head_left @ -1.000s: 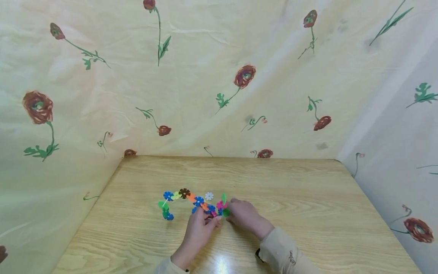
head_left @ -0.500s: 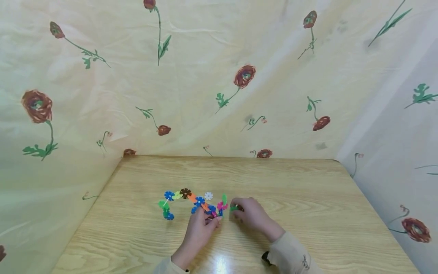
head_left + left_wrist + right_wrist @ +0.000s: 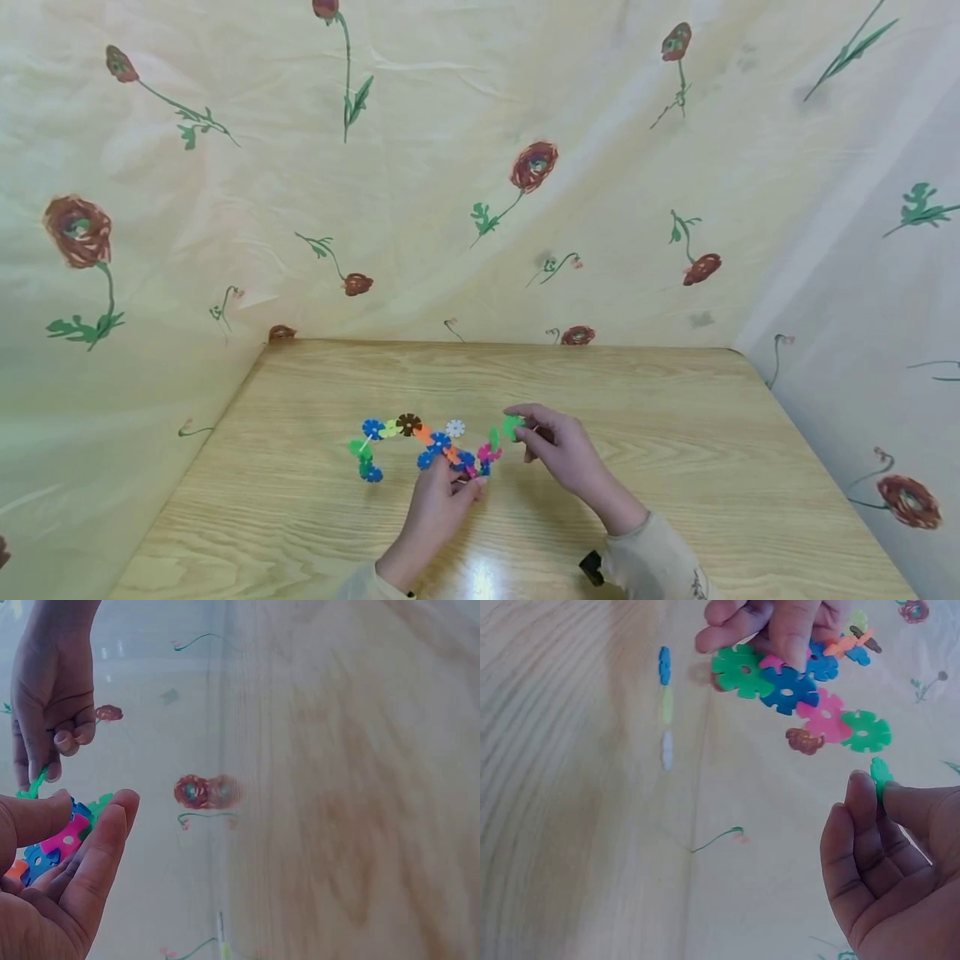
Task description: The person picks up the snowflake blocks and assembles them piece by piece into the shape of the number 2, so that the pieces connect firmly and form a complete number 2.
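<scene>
My left hand (image 3: 437, 500) grips a chain of interlocking plastic snowflake discs near its right end. In the right wrist view, the gripped end has a blue disc (image 3: 789, 691), a pink disc (image 3: 825, 714) and an outer green disc (image 3: 866, 731). The chain arcs left past a brown disc (image 3: 408, 424) to a left-hand blue disc (image 3: 371, 473). Between thumb and fingertips, my right hand (image 3: 558, 446) pinches a single green snowflake disc (image 3: 880, 774). It is raised close beside the chain's outer green disc, its edge turned toward that disc. My left fingers partly cover the middle discs.
A white snowflake disc (image 3: 455, 428) shows just behind the chain. The wooden table (image 3: 675, 417) extends on both sides of the hands. Flower-printed cloth (image 3: 420, 208) rises behind the table and along its sides.
My right hand has come away from the chain's right end with a green disc, then risen and turned it up beside the outer green disc. The left hand keeps its hold in place.
</scene>
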Demonstrator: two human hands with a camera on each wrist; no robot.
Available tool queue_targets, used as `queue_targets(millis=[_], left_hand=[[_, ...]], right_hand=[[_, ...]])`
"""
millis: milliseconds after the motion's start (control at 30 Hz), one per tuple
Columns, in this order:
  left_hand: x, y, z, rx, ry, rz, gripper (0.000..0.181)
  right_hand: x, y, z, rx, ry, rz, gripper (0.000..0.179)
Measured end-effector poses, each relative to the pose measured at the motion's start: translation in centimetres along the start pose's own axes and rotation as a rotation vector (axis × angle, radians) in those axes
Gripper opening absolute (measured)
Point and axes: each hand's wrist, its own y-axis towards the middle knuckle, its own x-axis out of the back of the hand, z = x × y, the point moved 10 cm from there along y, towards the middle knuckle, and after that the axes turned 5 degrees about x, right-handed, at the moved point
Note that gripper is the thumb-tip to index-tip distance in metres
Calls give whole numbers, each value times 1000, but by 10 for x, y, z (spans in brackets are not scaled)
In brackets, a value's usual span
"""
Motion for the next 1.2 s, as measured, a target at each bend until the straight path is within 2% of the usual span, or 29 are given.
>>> queue_targets(millis=[233,333,467,633,767,1000,1100,1200], left_hand=[[-2,-1,1,17,6,5,25],[-3,-1,1,11,0,8,26],[-3,-1,0,-7,10,11,26],[-3,-3,0,-6,64,7,28],[-3,-4,-2,-11,95,2,30],[-2,-5,-4,-37,86,7,31],[-2,-4,-3,-45,70,8,30],[-3,-3,-5,-61,33,17,27]], right_hand=[[7,0,12,12,-23,-54,22],[8,0,17,46,-69,-55,21],[7,0,30,169,-147,-67,24],[4,-3,50,383,-332,-98,28],[-1,-5,58,478,-450,-116,30],[-6,-7,58,510,-488,-138,30],[-10,-9,56,510,-498,-119,36],[-16,-11,52,503,-497,-94,52]])
